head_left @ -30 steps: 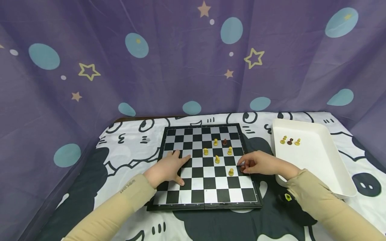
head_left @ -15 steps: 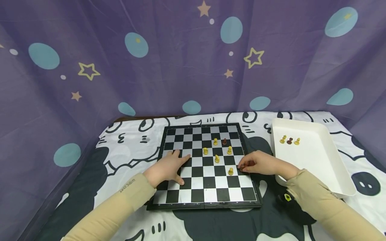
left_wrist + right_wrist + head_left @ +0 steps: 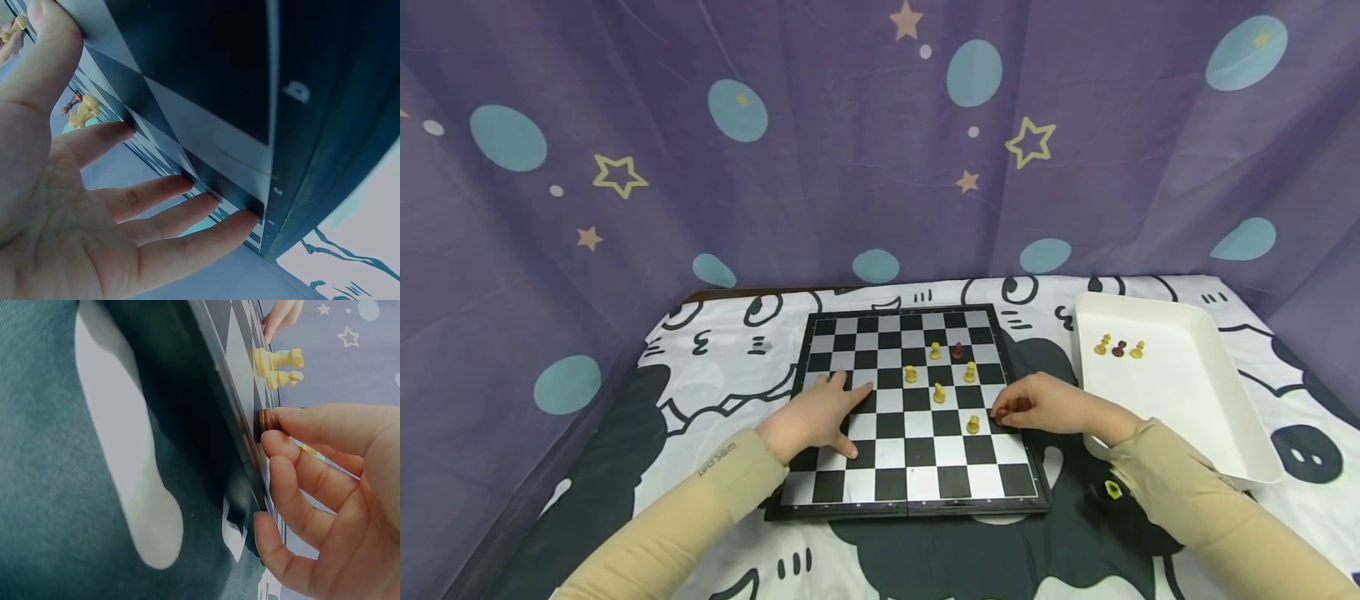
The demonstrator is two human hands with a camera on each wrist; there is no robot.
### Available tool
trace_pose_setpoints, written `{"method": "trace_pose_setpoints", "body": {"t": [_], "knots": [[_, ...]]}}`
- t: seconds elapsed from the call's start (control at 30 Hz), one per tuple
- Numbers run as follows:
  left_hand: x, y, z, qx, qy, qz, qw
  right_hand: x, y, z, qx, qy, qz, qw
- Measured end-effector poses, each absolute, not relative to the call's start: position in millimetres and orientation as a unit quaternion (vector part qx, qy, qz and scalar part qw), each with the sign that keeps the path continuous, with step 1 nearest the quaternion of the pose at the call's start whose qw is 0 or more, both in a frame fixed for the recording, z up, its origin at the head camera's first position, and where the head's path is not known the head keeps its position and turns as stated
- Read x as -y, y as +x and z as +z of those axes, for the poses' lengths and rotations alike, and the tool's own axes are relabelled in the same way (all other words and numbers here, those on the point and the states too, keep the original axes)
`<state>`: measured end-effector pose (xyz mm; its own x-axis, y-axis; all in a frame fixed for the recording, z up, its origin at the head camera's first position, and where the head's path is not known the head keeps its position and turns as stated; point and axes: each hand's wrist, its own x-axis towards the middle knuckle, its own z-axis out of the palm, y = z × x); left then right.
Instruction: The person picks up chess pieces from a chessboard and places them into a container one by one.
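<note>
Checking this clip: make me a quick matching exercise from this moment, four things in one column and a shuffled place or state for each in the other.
Things
1. Left hand
2. Right hand
3. White tray
4. Chessboard

Places and states
A. Contains three pieces, the middle one dark
B. Bears five visible yellow pieces
C. Spread open, gripping no piece
D. Pinches a reddish-brown piece

Right pairs: 1-C, 2-D, 3-A, 4-B

"Lets" on left sleeve (image 3: 688,507), next word blurred; "b" on board rim (image 3: 315,112)
</note>
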<state>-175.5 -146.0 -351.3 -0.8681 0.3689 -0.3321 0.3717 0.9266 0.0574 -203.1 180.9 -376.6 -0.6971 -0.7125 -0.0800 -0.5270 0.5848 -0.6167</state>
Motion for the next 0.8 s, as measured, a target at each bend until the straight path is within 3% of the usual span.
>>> {"method": "trace_pose_setpoints", "body": {"t": [0.8], "knots": [[146, -175, -350, -0.968, 0.186, 0.001, 0.171, -183, -203, -363, -0.884, -0.33, -0.315, 0.102]]}}
